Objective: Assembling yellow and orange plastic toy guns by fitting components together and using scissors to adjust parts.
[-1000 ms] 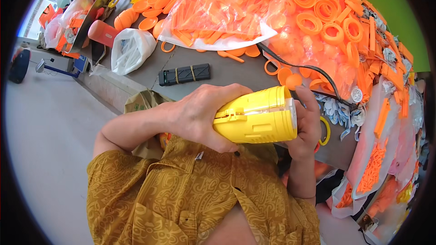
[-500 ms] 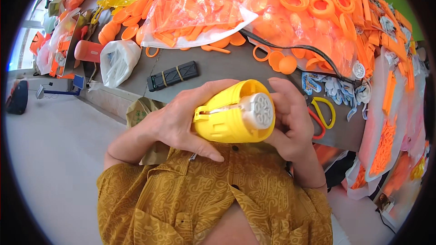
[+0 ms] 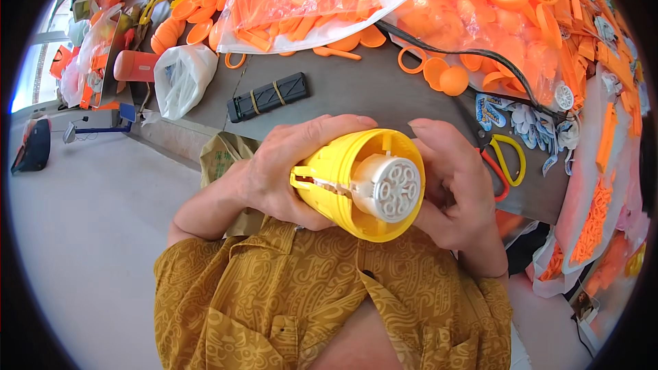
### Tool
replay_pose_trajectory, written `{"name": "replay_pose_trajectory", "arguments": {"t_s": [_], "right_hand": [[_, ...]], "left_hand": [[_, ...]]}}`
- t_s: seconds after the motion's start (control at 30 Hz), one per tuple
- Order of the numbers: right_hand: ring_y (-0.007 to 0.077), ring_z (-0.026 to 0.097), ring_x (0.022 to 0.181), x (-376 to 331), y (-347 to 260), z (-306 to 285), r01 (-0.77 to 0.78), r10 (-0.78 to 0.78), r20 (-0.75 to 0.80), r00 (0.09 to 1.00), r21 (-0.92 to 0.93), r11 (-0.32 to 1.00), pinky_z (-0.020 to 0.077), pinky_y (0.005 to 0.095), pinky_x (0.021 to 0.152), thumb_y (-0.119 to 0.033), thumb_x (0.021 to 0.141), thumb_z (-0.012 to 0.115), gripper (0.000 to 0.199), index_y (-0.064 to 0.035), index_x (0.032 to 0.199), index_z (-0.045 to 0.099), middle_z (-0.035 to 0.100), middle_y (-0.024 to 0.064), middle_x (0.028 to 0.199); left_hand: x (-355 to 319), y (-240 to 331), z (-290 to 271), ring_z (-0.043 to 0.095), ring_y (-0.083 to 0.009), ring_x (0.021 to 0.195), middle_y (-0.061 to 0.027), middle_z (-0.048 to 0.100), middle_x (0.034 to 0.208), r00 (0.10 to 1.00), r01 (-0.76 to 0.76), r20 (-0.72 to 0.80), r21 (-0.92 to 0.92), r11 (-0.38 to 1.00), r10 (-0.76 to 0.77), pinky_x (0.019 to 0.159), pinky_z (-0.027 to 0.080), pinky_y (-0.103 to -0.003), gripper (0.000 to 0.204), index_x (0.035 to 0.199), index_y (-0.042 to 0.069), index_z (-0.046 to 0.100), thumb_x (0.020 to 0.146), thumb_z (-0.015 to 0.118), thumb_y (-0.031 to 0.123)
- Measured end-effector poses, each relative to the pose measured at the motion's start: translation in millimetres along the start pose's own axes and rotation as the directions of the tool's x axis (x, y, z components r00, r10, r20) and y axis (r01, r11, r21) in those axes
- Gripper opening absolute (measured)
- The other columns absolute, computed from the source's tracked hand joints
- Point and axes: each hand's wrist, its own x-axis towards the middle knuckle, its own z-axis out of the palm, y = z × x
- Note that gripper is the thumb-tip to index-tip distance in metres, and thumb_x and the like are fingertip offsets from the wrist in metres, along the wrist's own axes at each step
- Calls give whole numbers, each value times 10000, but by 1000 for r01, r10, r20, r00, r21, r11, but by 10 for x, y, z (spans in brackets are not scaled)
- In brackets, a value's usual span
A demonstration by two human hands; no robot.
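Observation:
My left hand point(image 3: 284, 171) is wrapped around a yellow plastic cylindrical shell point(image 3: 327, 188), which has a slot along its side. The shell's open end faces up and to the right. Inside it sits a round white plastic insert point(image 3: 396, 190) with a ring of holes in its face. Close against the right side of the shell's rim is my right hand point(image 3: 459, 178), its index finger raised and its thumb apart by the rim. The tips of its other fingers are partly hidden.
On the grey table lie a black rectangular block point(image 3: 269, 97) with rubber bands, scissors point(image 3: 508, 161) with red and yellow handles, and a white plastic bag point(image 3: 184, 79). Bags of orange parts point(image 3: 308, 0) fill the back. A black cord point(image 3: 473, 55) runs before them. Blue-white tags point(image 3: 531, 127) lie right.
The shell has turned so its open end and the white insert face the camera more fully. The view has shifted slightly. My left thumb has moved from the front to below the shell.

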Motion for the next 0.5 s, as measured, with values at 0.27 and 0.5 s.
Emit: {"name": "replay_pose_trajectory", "arguments": {"t_s": [0.27, 0.5], "right_hand": [[168, 556, 863, 220, -257, -218, -40, 57, 100, 993, -170, 985, 428, 248, 674, -254, 580, 774, 733, 31, 1174, 452, 571, 127, 1050], [243, 574, 791, 336, -276, -203, 72, -8, 214, 977, -295, 953, 460, 304, 667, -331, 596, 735, 678, 57, 1100, 500, 570, 170, 984]], "left_hand": [[-37, 41, 1, 607, -273, 863, -160, 579, 1020, 999, 44, -1, 57, 997, -44, 736, 487, -322, 703, 1167, -43, 436, 579, 760, 163], [-22, 29, 24, 600, -277, 889, -138, 583, 1023, 1000, -14, 16, 54, 998, 13, 752, 484, -328, 724, 1186, -12, 423, 568, 759, 161]]}}
